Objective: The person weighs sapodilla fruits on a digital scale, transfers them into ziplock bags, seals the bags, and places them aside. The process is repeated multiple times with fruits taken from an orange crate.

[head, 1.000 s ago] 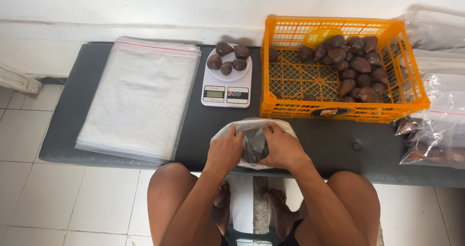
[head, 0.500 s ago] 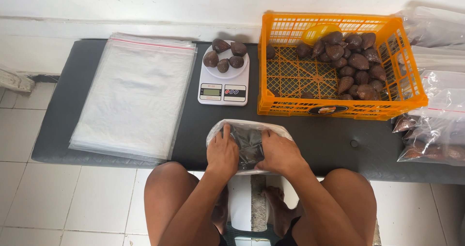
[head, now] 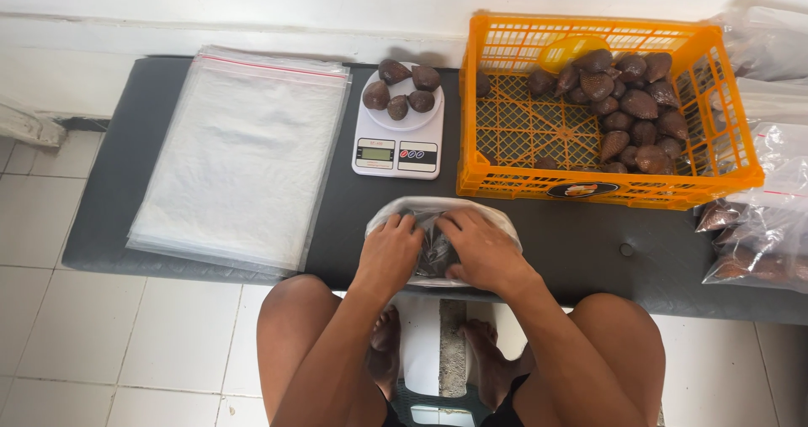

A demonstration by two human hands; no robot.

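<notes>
Both hands press on a clear plastic bag (head: 443, 225) of dark brown scaly fruit that lies at the near edge of the dark worktop (head: 581, 246), in front of the person's knees. The left hand (head: 389, 254) lies flat on the bag's left half with fingers curled over its top; the right hand (head: 481, 250) covers the right half, fingers bent and gripping the plastic. Whether the bag's mouth is already closed I cannot tell.

To do this step well, the fruit should sit low in the bag, away from the opening, so the plastic can be flattened and air pushed out evenly. Pressure is best kept gentle, since the scaly skins could pierce thin film. Farther back stand a white kitchen scale (head: 397, 145) bearing loose fruit (head: 400, 93), an orange crate (head: 732, 153) to its right, and a stack of empty bags (head: 244, 153) on the left.
</notes>
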